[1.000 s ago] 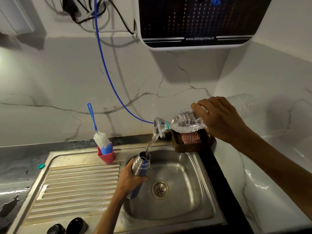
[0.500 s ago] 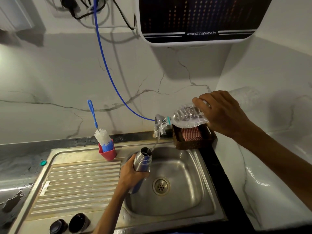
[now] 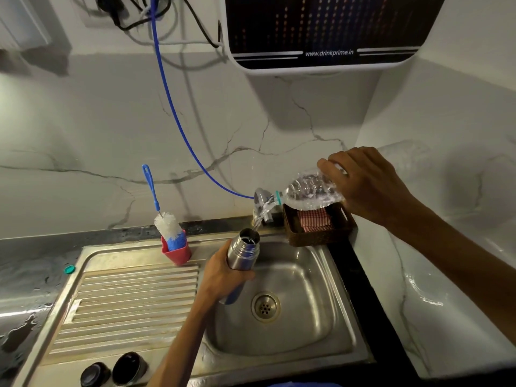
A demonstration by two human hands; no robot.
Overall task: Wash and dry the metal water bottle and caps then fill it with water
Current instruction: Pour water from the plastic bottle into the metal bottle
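My left hand (image 3: 220, 277) grips the metal water bottle (image 3: 242, 254) around its body, tilted, over the sink basin (image 3: 307, 297). Its mouth is open and points up to the right. My right hand (image 3: 365, 185) holds a clear plastic bottle (image 3: 310, 192) tipped on its side, neck to the left. A stream of water (image 3: 261, 216) runs from that neck into the metal bottle's mouth. Two dark caps (image 3: 96, 374) (image 3: 129, 368) sit on the draining board's front edge.
A bottle brush (image 3: 167, 224) stands in a red holder (image 3: 177, 252) behind the draining board (image 3: 125, 303). A wicker basket (image 3: 318, 226) with a checked cloth sits under the plastic bottle. A tap (image 3: 261, 198) with a blue hose, a small teal cap (image 3: 69, 269) and a water purifier (image 3: 321, 32) are nearby.
The metal bottle stays under the stream with little movement. My right hand has lifted the plastic bottle's base slightly, and water keeps pouring.
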